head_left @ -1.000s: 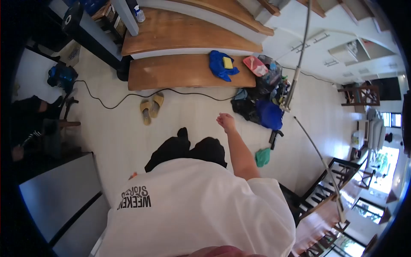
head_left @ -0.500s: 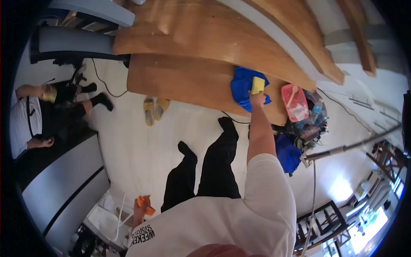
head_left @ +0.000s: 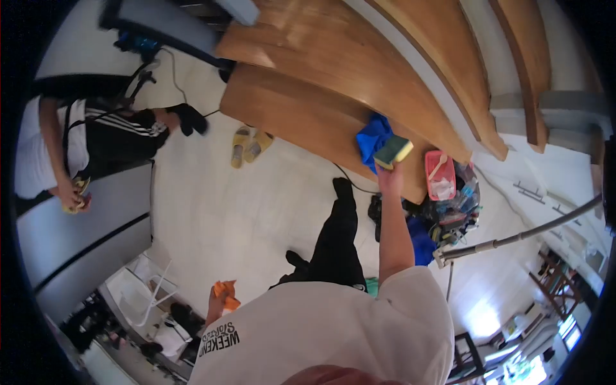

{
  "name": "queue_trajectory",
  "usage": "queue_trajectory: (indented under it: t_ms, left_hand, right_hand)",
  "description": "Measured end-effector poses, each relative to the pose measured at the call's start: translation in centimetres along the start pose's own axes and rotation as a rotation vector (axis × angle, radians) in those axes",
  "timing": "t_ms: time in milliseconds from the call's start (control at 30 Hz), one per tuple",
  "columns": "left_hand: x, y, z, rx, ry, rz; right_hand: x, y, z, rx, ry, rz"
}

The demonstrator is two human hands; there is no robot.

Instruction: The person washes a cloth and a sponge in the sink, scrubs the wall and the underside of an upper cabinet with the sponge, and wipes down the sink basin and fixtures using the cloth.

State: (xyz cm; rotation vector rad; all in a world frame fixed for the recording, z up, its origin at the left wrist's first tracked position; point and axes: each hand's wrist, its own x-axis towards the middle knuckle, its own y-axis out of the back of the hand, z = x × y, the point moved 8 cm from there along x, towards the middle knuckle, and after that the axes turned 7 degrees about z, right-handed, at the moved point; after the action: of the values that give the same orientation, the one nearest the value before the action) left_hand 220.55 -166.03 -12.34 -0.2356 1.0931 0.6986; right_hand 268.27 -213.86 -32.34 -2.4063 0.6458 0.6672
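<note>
My right hand (head_left: 390, 178) is closed on a yellow sponge with a dark green side (head_left: 393, 153), held up over the lowest wooden step. Just behind the sponge, a crumpled blue cloth (head_left: 372, 138) lies on that step. At the lower left, my left hand (head_left: 217, 304) grips an orange cloth (head_left: 226, 294) beside my shirt. A red tray (head_left: 440, 168) with a wooden spoon and something white in it rests right of the sponge, by a pile of bagged items (head_left: 463, 204).
Curved wooden stairs (head_left: 308, 54) rise at the top. Yellow slippers (head_left: 249, 146) and a cable lie on the floor. Another person (head_left: 96, 144) is at the left, holding something. A metal pole (head_left: 513, 234) crosses the right side, and a white chair (head_left: 138, 292) stands lower left.
My right hand has lifted the sponge off the blue cloth and tilted it, showing its green side. The orange cloth in my left hand has shifted slightly. The other person appears closer.
</note>
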Motion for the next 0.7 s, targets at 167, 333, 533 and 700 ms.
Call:
queue_trajectory:
  t_ms: [167, 333, 533, 700]
  left_hand:
    - [-2.9, 5.9, -3.0, -0.045, -0.178, 0.099]
    - [-5.8, 20.3, -15.2, -0.274, -0.308, 0.404]
    - [-15.0, 32.1, -22.1, -0.575, -0.321, 0.710]
    - [-14.9, 42.9, -23.5, -0.882, -0.390, 0.788]
  right_hand:
    - [-15.3, -16.2, -1.7, 0.328, -0.437, -0.664]
    - [-40.6, -31.8, 2.1, 0.027, -0.609, -1.224]
    - [-66.1, -40.0, 21.7, -0.492, -0.752, -1.573]
    - [-94.3, -33.6, 35.6, -1.002, -0.907, -1.914]
